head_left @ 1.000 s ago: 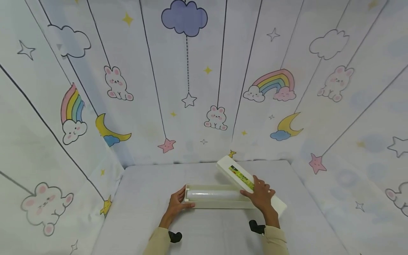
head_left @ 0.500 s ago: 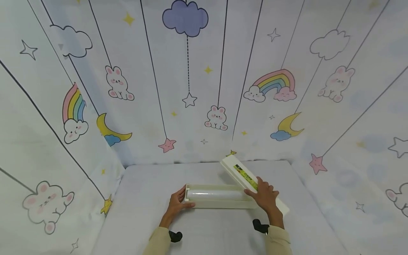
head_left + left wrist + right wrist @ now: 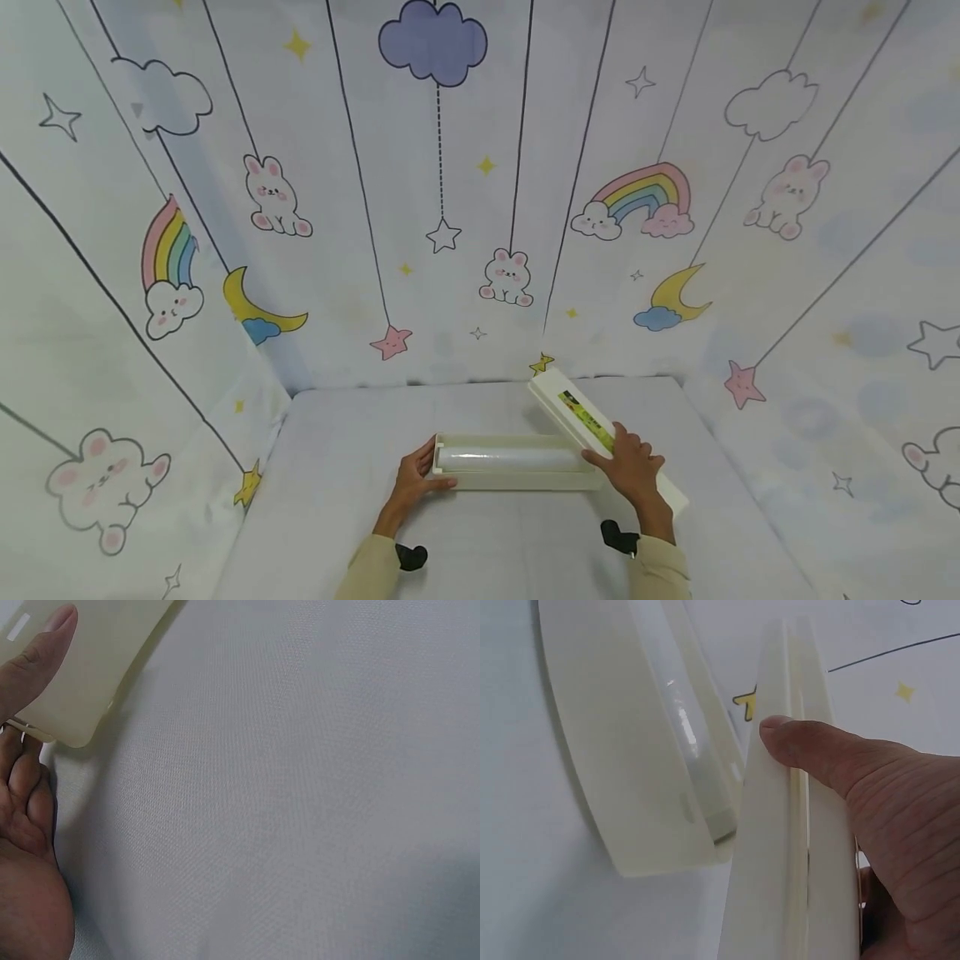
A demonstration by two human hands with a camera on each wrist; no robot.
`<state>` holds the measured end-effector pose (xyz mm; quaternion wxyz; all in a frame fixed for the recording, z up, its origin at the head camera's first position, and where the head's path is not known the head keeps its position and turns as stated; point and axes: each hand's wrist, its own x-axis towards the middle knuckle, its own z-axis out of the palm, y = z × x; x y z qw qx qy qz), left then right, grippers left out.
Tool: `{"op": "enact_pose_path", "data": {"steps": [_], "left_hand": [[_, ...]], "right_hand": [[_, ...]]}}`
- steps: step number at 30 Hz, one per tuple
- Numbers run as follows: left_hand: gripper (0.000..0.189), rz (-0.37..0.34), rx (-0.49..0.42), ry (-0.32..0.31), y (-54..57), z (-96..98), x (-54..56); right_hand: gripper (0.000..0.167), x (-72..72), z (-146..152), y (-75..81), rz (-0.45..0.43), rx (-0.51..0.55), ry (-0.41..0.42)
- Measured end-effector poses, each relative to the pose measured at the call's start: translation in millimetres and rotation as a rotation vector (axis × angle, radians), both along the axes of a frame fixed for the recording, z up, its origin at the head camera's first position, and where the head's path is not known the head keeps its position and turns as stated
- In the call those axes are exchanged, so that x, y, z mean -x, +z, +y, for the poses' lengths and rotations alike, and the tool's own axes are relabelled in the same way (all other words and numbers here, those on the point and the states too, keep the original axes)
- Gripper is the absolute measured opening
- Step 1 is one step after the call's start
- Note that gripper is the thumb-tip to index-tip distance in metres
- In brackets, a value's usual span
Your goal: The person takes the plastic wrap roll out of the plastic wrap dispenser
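Observation:
A long cream plastic box (image 3: 517,482) lies on the table with its top off, and a shiny roll of clear film (image 3: 487,458) is inside it. My left hand (image 3: 412,483) grips the box's left end, thumb on the front wall and the other fingers around the end. In my right hand (image 3: 633,471) is the long cream lid (image 3: 551,390), which has a green and yellow label (image 3: 585,419). The lid slants past the box's right end. In the right wrist view the thumb presses along the side of the lid (image 3: 757,862), beside the box (image 3: 607,750).
A white cloth (image 3: 337,433) covers the table. Behind and at both sides hang white cloth walls (image 3: 465,292) printed with bunnies, stars and rainbows. A black strap piece (image 3: 618,537) shows at the right wrist, and another (image 3: 411,557) at the left.
My right hand has shifted the lid a little to the right, uncovering more of the box's right end. The left hand and the box have stayed in place.

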<state>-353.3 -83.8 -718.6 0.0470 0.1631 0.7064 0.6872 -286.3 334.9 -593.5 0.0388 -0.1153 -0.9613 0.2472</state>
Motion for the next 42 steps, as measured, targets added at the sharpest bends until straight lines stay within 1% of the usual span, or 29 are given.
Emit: {"op": "enact_pose_path", "data": {"steps": [1, 3, 5, 7, 8, 10, 12, 20, 24, 28, 33, 34, 38, 40, 42], "left_hand": [[0.107, -0.002, 0.001, -0.003, -0.2, 0.2, 0.5], [0.109, -0.029, -0.008, -0.009, -0.5, 1.1, 1.4], [0.112, -0.080, -0.024, -0.003, -3.4, 2.0, 3.5], [0.113, -0.103, -0.026, 0.008, -4.5, 3.2, 3.8], [0.112, -0.097, -0.022, 0.007, -4.1, 3.5, 3.3], [0.110, -0.065, -0.002, 0.012, -4.6, 3.2, 2.0], [0.107, -0.024, 0.016, 0.019, -2.7, 2.3, -0.8], [0.103, 0.049, 0.023, 0.015, -0.6, 0.3, -2.5], [0.105, -0.006, 0.035, 0.021, 4.2, 1.7, -3.7], [0.106, -0.049, 0.039, 0.032, 5.8, 2.6, -3.0], [0.104, -0.026, 0.040, 0.040, 3.5, 2.5, -1.9], [0.103, -0.007, 0.041, 0.037, 2.4, 2.1, -2.1], [0.103, 0.031, 0.050, 0.017, 1.3, 0.5, -2.1], [0.104, 0.011, 0.046, 0.013, 0.4, 0.3, -0.8], [0.108, -0.034, 0.038, 0.014, -0.4, 0.5, 1.3]], "right_hand": [[0.094, -1.2, 1.2, 0.3, -0.004, -0.002, -0.002], [0.095, -3.0, 3.5, 0.6, -0.005, -0.003, -0.004], [0.096, -4.1, 5.8, -0.1, -0.004, -0.006, -0.006], [0.097, -4.6, 8.2, -0.8, 0.000, -0.013, -0.010], [0.097, -5.0, 8.8, -0.8, 0.002, -0.016, -0.014], [0.097, -5.8, 9.6, -0.8, 0.006, -0.021, -0.020], [0.096, -6.2, 9.7, -0.5, 0.007, -0.021, -0.020], [0.098, -9.5, 13.5, -0.2, 0.003, -0.023, -0.038], [0.098, -12.8, 17.7, 1.4, 0.000, -0.017, -0.045], [0.098, -16.2, 20.3, 4.1, 0.011, -0.017, -0.060], [0.099, -19.5, 23.5, 4.3, 0.030, -0.028, -0.093], [0.099, -20.3, 24.2, 4.4, 0.030, -0.028, -0.097], [0.098, -22.8, 26.9, 4.9, 0.008, -0.015, -0.104], [0.098, -23.8, 28.8, 4.9, -0.005, -0.009, -0.105], [0.098, -24.8, 31.4, 4.5, -0.011, -0.008, -0.107]]}}
